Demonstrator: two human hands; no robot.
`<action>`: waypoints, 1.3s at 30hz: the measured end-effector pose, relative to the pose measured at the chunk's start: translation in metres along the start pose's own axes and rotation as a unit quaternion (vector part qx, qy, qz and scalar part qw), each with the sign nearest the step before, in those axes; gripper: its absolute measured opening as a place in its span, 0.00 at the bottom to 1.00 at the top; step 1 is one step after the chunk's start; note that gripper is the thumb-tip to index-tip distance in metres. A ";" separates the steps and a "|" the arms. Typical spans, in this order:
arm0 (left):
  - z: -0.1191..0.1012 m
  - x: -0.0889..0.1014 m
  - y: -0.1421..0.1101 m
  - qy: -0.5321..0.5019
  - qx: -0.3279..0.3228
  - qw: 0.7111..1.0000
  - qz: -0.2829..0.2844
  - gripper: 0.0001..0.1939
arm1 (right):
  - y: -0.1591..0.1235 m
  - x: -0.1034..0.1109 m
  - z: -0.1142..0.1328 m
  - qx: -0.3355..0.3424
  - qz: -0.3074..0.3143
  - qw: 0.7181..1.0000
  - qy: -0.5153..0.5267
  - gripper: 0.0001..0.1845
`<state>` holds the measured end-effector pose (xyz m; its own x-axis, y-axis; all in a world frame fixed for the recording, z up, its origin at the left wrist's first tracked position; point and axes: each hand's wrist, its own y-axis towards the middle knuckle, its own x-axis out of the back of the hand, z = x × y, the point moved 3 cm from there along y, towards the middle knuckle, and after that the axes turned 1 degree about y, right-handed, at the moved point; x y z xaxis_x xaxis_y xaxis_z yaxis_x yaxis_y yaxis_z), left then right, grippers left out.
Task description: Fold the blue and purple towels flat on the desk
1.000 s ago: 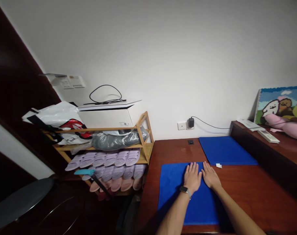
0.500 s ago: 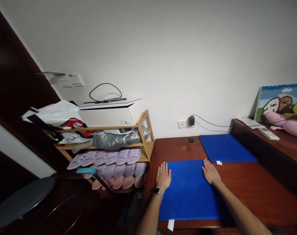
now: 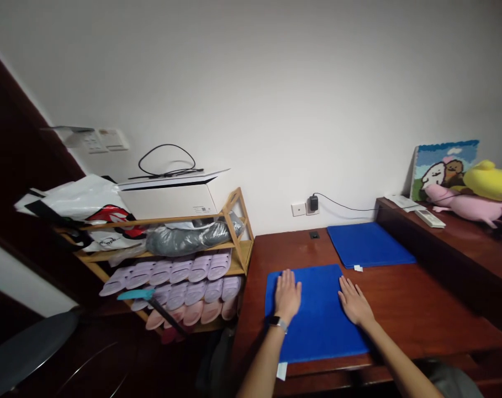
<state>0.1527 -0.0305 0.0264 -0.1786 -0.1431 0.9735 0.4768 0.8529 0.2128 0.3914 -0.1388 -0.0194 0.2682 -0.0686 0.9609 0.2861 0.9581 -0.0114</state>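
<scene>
A blue cloth [image 3: 317, 315], folded into a flat rectangle with a white tag at its near left corner, lies on the brown wooden desk [image 3: 416, 309]. My left hand [image 3: 288, 296] rests flat on the cloth's left part, fingers stretched out, a watch on the wrist. On the cloth's right edge lies my right hand [image 3: 354, 301], palm down, its fingers slightly apart. Neither hand grips anything. Farther back on the desk is a second folded blue cloth [image 3: 369, 245], also with a white tag.
Left of the desk stands a wooden rack [image 3: 242, 249] with rows of slippers [image 3: 180, 271], a white box [image 3: 170, 200] and a plastic bag [image 3: 80, 202]. A black charger [image 3: 313, 203] is plugged into the wall. Plush toys [image 3: 470, 202] and a remote [image 3: 429, 218] sit on the right ledge.
My left hand has moved inward from the cloth's left edge onto its surface. My right hand has slid slightly toward me along the right edge. The view has turned a little to the right.
</scene>
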 end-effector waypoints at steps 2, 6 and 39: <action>-0.058 -0.009 -0.003 -0.046 -0.080 0.996 0.001 0.33 | 0.000 0.003 0.000 0.001 0.006 1.000 -0.002 0.38; -0.136 -0.029 -0.006 -0.099 -0.144 0.984 0.043 0.34 | -0.001 0.004 -0.001 0.016 0.024 0.999 -0.017 0.37; -0.121 -0.011 -0.075 -0.118 -0.114 0.986 0.041 0.33 | -0.060 -0.012 -0.005 0.010 -0.010 0.998 -0.059 0.36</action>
<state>0.2232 -0.1537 0.0102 -0.3141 0.0654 0.9471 0.6746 0.7173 0.1742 0.3760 -0.1973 -0.0317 0.1525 -0.0549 0.9868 0.2711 0.9625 0.0116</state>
